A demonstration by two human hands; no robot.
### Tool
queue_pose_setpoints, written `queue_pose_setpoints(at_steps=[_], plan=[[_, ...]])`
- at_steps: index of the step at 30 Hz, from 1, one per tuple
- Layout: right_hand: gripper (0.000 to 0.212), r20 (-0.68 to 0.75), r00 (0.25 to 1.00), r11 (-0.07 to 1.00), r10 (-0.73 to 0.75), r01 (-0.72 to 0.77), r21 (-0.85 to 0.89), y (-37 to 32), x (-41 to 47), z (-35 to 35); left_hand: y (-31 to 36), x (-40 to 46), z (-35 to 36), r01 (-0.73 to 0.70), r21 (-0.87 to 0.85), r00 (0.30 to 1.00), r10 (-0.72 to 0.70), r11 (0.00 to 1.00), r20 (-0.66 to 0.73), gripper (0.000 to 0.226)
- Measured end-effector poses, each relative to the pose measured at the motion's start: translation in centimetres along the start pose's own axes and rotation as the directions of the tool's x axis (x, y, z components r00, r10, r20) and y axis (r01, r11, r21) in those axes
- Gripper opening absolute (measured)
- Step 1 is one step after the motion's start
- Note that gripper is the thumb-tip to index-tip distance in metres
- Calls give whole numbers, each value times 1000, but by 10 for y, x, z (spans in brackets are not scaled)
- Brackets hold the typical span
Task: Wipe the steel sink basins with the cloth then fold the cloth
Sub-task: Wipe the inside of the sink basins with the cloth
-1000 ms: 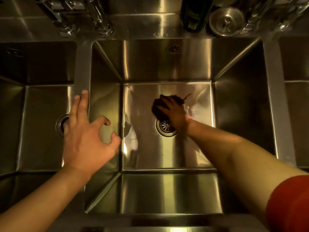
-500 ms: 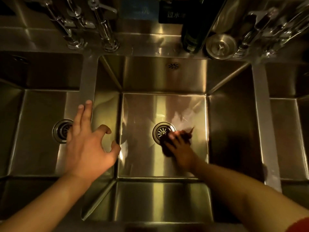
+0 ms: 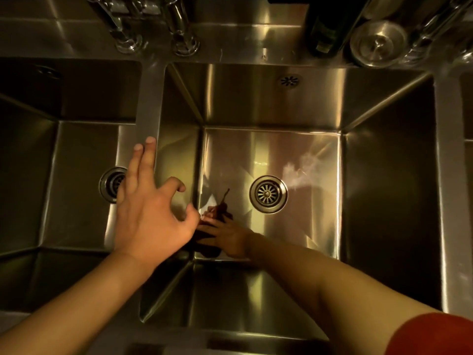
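Note:
I look down into a steel middle basin with a round drain in its floor. My right hand lies deep in the basin's near left corner and presses a dark cloth flat against the floor with spread fingers. Part of the cloth is hidden under the hand and behind my left thumb. My left hand rests with two straight fingertips on the divider between the left and middle basins, the thumb and forefinger loosely curled, holding nothing.
The left basin has its own drain. A third basin's edge shows at far right. Tap bases, a dark bottle and a steel bowl stand on the back ledge. A wet smear marks the floor.
My right hand has swept the cloth from right of the drain across to the basin's near left corner. My left hand stays on the divider.

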State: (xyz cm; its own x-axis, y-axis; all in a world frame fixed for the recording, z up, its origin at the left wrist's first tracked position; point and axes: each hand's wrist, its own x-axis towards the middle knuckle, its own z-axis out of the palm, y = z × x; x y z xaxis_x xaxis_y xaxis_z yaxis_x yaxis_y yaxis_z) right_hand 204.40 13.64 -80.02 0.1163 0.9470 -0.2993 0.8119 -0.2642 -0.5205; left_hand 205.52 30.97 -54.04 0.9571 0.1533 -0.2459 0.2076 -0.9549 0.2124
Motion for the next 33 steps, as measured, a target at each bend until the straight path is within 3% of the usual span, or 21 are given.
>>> queue_pose_setpoints(at_steps=[3, 7, 11, 13, 16, 19, 20, 24, 26, 29, 33], plan=[[52, -106, 992, 998, -68, 66, -23, 16, -2, -3, 0, 0, 1, -7, -2, 1000, 7, 1000, -8, 24], [56, -226, 958, 984, 178, -172, 47, 61, -5, -29, 1, 0, 1, -19, -6, 999, 18, 1000, -29, 25], [55, -373, 833, 904, 409, -426, 39, 130, -39, -57, 1, 0, 1, -19, -9, 1000, 19, 1000, -19, 27], [59, -353, 778, 838, 520, -544, 36, 159, -74, -65, 2, 0, 0, -14, -14, 1000, 14, 1000, -22, 29], [59, -325, 680, 729, 657, -683, 46, 165, -133, -53, 3, 0, -1, -11, -5, 1000, 11, 1000, -19, 30], [59, -317, 586, 645, 745, -754, 122, 127, -181, -27, 2, 0, 0, -8, -3, 1000, 8, 1000, -22, 30], [62, -268, 599, 642, 754, -759, 110, 111, -193, -20, 2, 0, 0, -9, -1, 1000, 9, 1000, -24, 30], [82, 146, 653, 666, 744, -741, -82, 50, -219, 2, 3, 1, -3, -12, 14, 1000, 12, 1000, -17, 33], [89, 221, 722, 755, 655, -635, -165, 25, -221, 10, 2, 1, -3, -24, 18, 999, 24, 1000, -24, 34], [76, 359, 842, 909, 403, -320, -268, 18, -216, 14, 0, 1, -3, -49, 8, 998, 49, 999, -38, 36], [65, 385, 877, 946, 286, -194, -261, 25, -199, 2, 1, 1, -3, -61, 2, 997, 61, 998, -50, 38]])
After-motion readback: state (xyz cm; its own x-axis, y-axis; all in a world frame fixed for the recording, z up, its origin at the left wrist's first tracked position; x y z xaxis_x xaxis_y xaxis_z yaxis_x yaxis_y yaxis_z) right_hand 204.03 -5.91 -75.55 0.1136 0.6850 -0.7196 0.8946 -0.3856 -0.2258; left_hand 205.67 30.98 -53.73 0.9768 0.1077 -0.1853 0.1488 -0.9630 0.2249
